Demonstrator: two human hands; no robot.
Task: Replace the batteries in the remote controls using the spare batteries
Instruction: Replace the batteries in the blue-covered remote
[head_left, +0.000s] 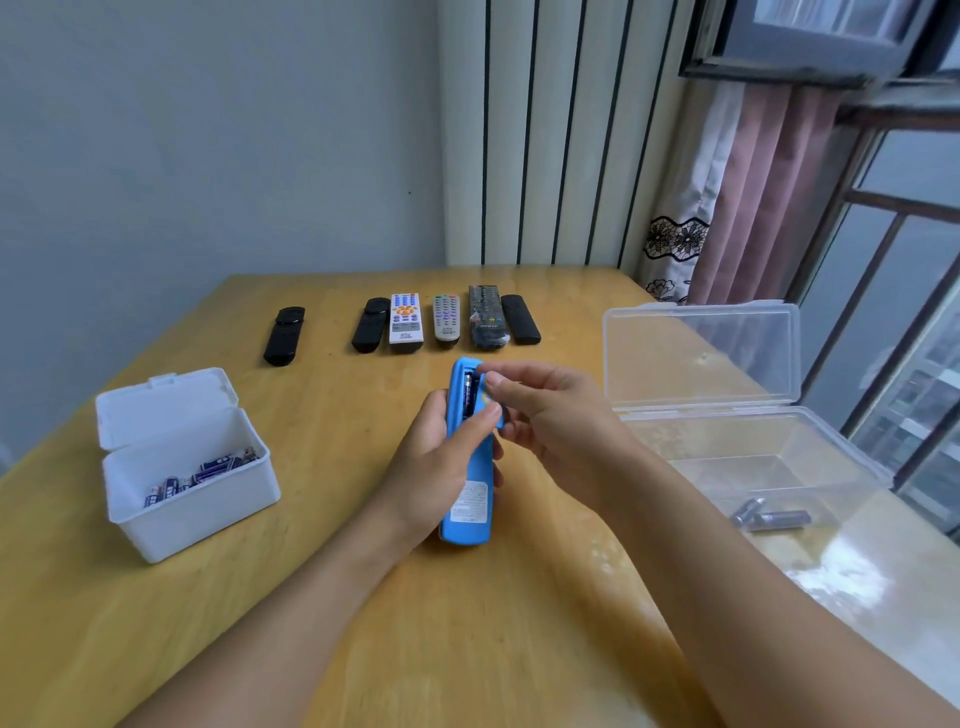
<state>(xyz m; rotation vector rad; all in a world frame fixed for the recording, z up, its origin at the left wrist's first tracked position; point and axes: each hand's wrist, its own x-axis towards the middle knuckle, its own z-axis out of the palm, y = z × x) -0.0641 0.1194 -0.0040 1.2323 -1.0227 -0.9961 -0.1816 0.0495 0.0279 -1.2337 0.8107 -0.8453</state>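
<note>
My left hand (441, 457) grips a blue remote (467, 499) held back-side up above the table's middle. Its battery bay is open and a dark battery (469, 395) lies inside. My right hand (540, 410) is at the top of the bay, fingers curled; whether they pinch the blue cover or a battery I cannot tell. A white box (192, 499) at the left, lid up, holds several dark spare batteries (208, 470). A clear box (748, 441) at the right, lid up, holds two grey batteries (771, 517).
Several remotes lie in a row at the far side of the wooden table (311, 597): a black one (284, 335) apart at the left, then black, white (405, 322), grey (446, 318), dark and black ones. A window and curtain are at the right.
</note>
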